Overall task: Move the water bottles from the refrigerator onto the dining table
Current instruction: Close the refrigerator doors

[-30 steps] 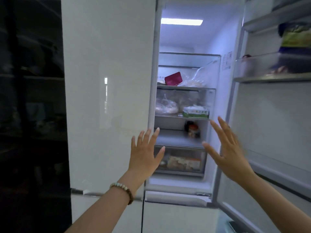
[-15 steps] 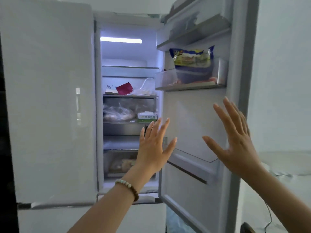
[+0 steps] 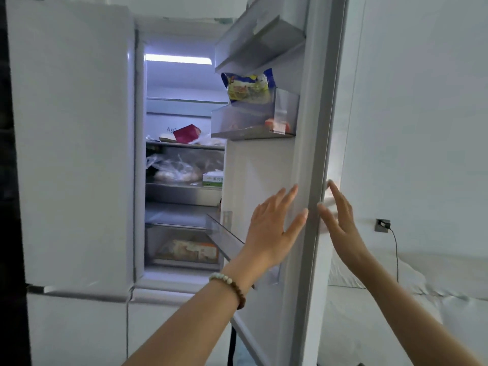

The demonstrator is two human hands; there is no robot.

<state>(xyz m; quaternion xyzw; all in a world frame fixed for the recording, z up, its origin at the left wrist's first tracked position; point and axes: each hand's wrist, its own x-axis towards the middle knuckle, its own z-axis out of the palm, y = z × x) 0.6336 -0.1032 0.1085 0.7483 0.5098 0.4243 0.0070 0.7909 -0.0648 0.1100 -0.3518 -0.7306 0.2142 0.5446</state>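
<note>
The white refrigerator (image 3: 76,143) stands with its right door (image 3: 309,143) swung open, lit shelves visible inside. No water bottle shows on the shelves or in the door bins. My left hand (image 3: 272,228), with a bead bracelet at the wrist, is spread flat against the inner side of the open door, fingers apart. My right hand (image 3: 340,220) is open too, fingers up, just past the door's outer edge on its far side. Neither hand holds anything.
Door bins hold a yellow-and-blue food packet (image 3: 248,85). Inside, shelves carry a red box (image 3: 186,133), bagged food (image 3: 177,171), a green-white carton (image 3: 212,178) and a drawer (image 3: 182,249). A white wall with a socket and cable (image 3: 383,225) is at the right.
The view has swung right, so the open door now sits in the middle. Both hands moved right: the left onto the door's inner face, the right beyond the door's edge.
</note>
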